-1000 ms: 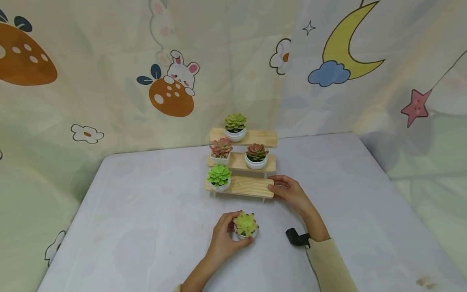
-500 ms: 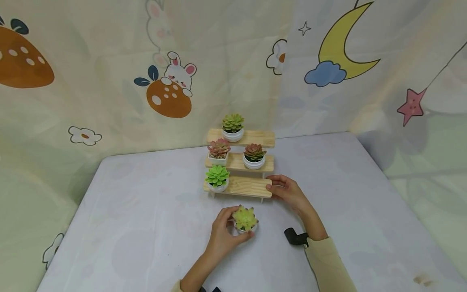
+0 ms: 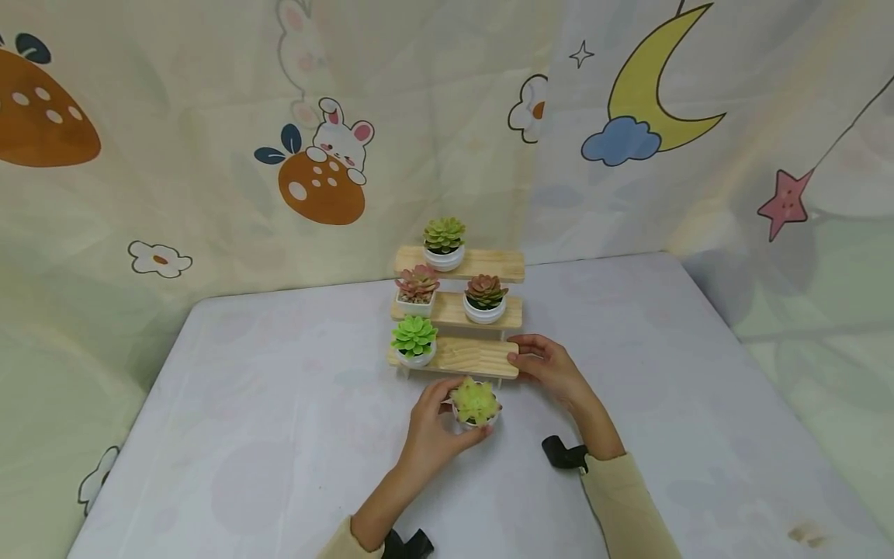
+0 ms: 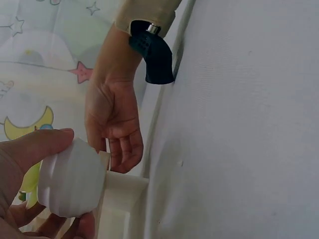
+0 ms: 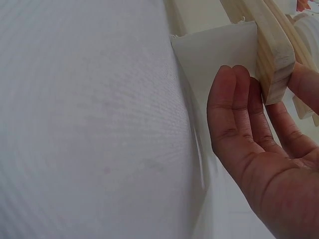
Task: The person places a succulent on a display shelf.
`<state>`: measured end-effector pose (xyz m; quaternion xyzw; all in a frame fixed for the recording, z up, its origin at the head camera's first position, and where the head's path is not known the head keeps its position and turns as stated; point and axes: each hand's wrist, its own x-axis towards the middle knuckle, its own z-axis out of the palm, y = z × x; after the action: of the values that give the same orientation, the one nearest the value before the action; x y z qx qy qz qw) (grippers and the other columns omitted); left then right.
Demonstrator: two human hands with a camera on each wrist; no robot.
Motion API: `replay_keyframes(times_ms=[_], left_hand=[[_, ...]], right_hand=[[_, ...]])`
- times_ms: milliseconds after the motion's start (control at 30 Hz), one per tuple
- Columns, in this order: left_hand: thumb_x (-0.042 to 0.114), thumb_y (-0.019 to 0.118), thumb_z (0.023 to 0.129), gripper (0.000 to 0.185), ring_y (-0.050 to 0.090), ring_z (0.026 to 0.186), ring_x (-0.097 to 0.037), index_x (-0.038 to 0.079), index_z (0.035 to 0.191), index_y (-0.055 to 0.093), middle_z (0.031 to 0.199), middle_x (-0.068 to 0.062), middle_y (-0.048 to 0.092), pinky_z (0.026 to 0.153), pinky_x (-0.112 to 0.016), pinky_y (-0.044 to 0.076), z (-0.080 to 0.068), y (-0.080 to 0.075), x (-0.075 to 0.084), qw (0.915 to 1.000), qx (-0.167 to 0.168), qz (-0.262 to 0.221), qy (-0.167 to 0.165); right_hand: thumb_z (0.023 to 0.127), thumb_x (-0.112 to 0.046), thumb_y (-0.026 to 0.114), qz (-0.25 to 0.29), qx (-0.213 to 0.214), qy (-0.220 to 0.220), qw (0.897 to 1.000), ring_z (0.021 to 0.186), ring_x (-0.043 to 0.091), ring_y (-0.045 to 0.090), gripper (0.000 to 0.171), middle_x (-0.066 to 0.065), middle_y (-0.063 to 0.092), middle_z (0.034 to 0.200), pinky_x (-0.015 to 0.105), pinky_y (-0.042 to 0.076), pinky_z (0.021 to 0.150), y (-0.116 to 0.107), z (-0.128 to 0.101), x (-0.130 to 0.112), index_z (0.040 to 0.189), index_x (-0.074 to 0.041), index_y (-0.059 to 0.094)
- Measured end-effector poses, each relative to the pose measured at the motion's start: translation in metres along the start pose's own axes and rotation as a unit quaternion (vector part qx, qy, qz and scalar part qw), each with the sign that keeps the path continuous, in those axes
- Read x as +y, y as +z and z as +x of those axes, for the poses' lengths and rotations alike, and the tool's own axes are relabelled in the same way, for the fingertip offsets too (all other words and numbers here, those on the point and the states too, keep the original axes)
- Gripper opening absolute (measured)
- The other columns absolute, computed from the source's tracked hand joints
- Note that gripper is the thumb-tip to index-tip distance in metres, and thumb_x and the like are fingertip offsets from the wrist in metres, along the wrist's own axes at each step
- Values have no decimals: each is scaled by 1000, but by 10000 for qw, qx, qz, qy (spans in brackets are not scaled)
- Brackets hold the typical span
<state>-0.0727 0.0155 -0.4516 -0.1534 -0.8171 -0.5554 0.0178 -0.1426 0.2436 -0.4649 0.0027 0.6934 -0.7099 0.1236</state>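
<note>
My left hand [image 3: 448,423] grips a small white pot [image 4: 70,184] with a yellow-green succulent [image 3: 476,401], just in front of the lowest shelf of a three-tier wooden stand [image 3: 482,359]. In the left wrist view the pot hangs level with that shelf's edge. My right hand [image 3: 525,359] pinches the right end of the lowest shelf [image 5: 273,59], thumb on one side and fingers [image 5: 239,109] on the other. On the stand a bright green succulent [image 3: 414,338] sits on the bottom shelf. A pink one [image 3: 417,284] and a red-brown one [image 3: 485,294] share the middle, and a green one [image 3: 444,237] stands on top.
The stand sits at the back middle of a table covered in pale lavender cloth [image 3: 279,435]. A cartoon-print curtain [image 3: 321,171] hangs close behind and to both sides. Black camera mounts sit on my right wrist [image 3: 562,454] and left wrist [image 3: 408,543].
My left hand has carried the yellow-green succulent pot away from me, up to the front of the lowest shelf. My right hand has stayed on the shelf end.
</note>
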Motion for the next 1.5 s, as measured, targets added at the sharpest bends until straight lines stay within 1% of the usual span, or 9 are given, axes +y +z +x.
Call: replay_keyframes(times_ms=[167,267,567,800,933,1067,1133,1267,1500], left_hand=[[16,89,70,64,58,105,-23,6,125,58,121,-8,57,82,-32,54,11,0,5,9996,81,57,249],[16,89,71,64,57,103,-23,5,125,57,121,-9,56,83,-33,54,16,1,7,9996,99,41,264],[17,87,73,67,53,99,-20,2,129,55,122,-11,54,86,-39,53,29,5,13,9996,217,-106,-167],[17,87,72,67,53,100,-24,-1,129,56,121,-14,56,86,-46,53,41,10,15,9996,274,-55,-37],[18,87,72,68,53,103,-23,1,130,56,120,-13,56,87,-47,52,47,14,14,9995,271,-158,-66],[17,88,72,66,52,101,-23,2,129,56,117,-13,56,85,-46,51,51,16,12,9992,334,-200,16],[17,88,72,66,52,100,-23,2,129,57,115,-13,56,84,-41,51,53,16,12,9992,361,-157,45],[18,87,73,66,52,99,-21,2,129,57,111,-11,57,82,-31,49,56,17,14,9993,381,-18,-53],[20,87,73,66,51,96,-20,3,130,55,110,-10,57,80,-37,51,59,18,14,9993,340,76,-106]], right_hand=[[93,-6,64,-37,-7,15,10000,87,9,63,45,12,59,108,30,57,78,0,0,0,130,14,46],[93,-7,64,-92,23,40,9999,88,9,63,46,12,59,109,30,57,78,0,0,0,130,13,46],[93,-5,64,-46,102,65,9999,88,9,64,44,12,60,109,29,57,76,1,0,0,129,12,48],[94,-5,63,-108,109,53,9999,90,9,64,42,13,61,111,29,57,77,2,-1,0,130,12,48],[94,-5,62,-167,100,31,9998,91,9,64,43,14,61,112,29,57,78,0,-2,-1,130,12,48],[94,-3,62,-172,78,20,9998,91,9,63,43,14,61,112,28,57,77,-1,-1,-1,131,12,47],[93,-2,61,-150,84,10,9999,91,9,63,42,13,61,112,27,57,77,-1,-1,-1,130,12,48],[93,-2,61,-150,37,-11,9999,91,9,63,42,12,60,112,27,57,77,-1,-1,0,131,13,47],[94,-3,61,-96,17,-15,10000,91,9,64,42,11,61,110,28,57,77,-1,-2,0,130,13,47]])
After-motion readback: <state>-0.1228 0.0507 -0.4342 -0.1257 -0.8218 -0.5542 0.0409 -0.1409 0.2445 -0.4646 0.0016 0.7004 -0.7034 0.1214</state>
